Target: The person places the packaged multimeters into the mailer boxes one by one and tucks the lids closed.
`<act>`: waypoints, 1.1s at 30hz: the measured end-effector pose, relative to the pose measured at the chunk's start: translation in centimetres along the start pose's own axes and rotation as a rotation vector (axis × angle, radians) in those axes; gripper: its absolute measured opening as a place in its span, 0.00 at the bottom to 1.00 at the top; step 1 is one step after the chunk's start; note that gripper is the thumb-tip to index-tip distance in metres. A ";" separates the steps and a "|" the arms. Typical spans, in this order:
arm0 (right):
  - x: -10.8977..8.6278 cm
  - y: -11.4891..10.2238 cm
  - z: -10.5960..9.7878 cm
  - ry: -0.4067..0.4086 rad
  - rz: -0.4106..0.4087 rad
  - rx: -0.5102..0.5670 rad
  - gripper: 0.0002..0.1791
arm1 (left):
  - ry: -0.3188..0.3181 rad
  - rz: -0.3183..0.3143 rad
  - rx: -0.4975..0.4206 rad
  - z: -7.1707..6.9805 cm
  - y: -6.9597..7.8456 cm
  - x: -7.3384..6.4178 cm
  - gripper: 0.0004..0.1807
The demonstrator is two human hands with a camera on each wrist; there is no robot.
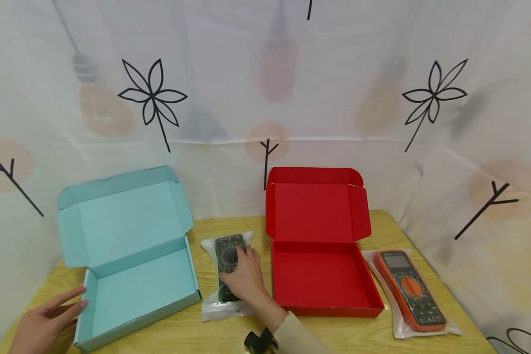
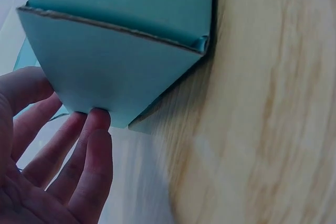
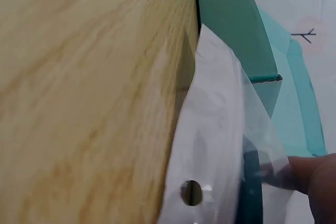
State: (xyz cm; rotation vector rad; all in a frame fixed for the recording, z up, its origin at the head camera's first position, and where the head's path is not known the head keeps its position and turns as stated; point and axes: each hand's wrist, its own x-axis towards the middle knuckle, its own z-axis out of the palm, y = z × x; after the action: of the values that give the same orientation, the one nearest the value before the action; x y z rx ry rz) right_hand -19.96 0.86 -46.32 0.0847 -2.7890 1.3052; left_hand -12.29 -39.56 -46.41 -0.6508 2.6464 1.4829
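A light teal box [image 1: 137, 287] stands with its lid up at the left. Against its outer left wall [image 2: 100, 61] my left hand [image 1: 46, 322] rests its fingertips, the fingers mostly straight. Between the two boxes lies a black multimeter [image 1: 226, 246] in a clear plastic bag [image 1: 223, 310]. My right hand [image 1: 245, 275] grips it from above, thumb on its left side and fingers toward its right edge, hiding part of its face. In the right wrist view, the thumb [image 3: 296, 174] presses the bag's side near the punched hole.
A red box [image 1: 320, 280] with raised lid stands right of the bagged meter. Farther right lies an orange multimeter [image 1: 411, 290] in its own clear bag. All rest on a wood-grain table [image 1: 168, 334] with a patterned cloth [image 1: 230, 73] hanging behind.
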 end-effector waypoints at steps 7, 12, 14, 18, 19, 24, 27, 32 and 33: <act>-0.1 -0.1 0.0 -0.012 -0.012 -0.020 0.44 | 0.016 -0.019 0.008 0.3 0.3 0.0 0.42; 0.0 0.0 0.0 0.006 -0.013 0.046 0.44 | -0.002 -0.018 -0.016 0.2 0.2 0.0 0.42; 0.0 0.1 0.0 0.014 -0.013 0.069 0.43 | -0.010 -0.014 -0.018 0.1 0.1 0.1 0.42; 0.2 0.0 -0.4 0.041 -0.026 0.102 0.41 | -0.025 -0.011 -0.008 0.1 0.0 0.3 0.44; 0.2 -0.1 -0.6 0.045 -0.029 0.108 0.41 | -0.030 -0.012 -0.008 0.1 0.1 0.3 0.45; 0.1 -0.9 -1.7 0.013 -0.070 0.149 0.40 | -0.049 -0.012 -0.019 0.0 0.1 0.3 0.45; 0.0 -1.4 -2.5 -0.031 -0.093 0.190 0.40 | -0.048 -0.016 -0.019 0.0 0.1 0.3 0.44; 0.2 -1.9 -3.5 -0.103 -0.105 0.222 0.41 | -0.052 -0.020 -0.012 0.1 0.0 0.5 0.45; 0.3 -2.0 -3.7 -0.118 -0.108 0.219 0.40 | -0.053 -0.020 -0.013 0.1 -0.1 0.5 0.46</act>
State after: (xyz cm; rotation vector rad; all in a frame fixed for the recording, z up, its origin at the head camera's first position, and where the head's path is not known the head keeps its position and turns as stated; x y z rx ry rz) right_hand -20.01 2.43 -42.41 0.3281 -2.6775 1.6218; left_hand -12.75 -39.70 -46.65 -0.6284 2.5857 1.4914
